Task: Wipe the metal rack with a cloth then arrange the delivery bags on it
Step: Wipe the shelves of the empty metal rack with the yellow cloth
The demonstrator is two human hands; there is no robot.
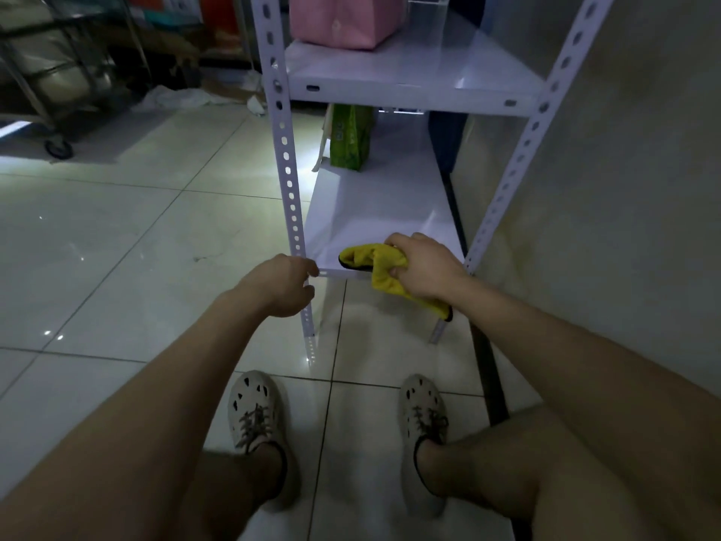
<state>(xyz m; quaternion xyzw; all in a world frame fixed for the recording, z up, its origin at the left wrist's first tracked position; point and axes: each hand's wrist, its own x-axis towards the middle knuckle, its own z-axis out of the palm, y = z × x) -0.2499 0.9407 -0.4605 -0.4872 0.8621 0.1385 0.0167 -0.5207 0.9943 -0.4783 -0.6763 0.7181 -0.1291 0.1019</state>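
Note:
A white metal rack (374, 212) stands against the wall on the right, with slotted uprights and flat shelves. My right hand (423, 265) grips a yellow cloth (380, 267) at the front edge of the lowest shelf. My left hand (283, 285) holds the front left upright where it meets that shelf's corner, fingers curled round the post. A green bag (351, 136) stands at the back of the lowest shelf. A pink bag (343, 19) sits on the shelf above.
Glossy tiled floor (136, 247) spreads to the left. A wheeled wire cart (50, 83) stands at the far left, with crumpled white plastic (183, 97) and cardboard on the floor behind. A beige wall (624, 189) runs close along the rack's right. My feet in pale shoes are below.

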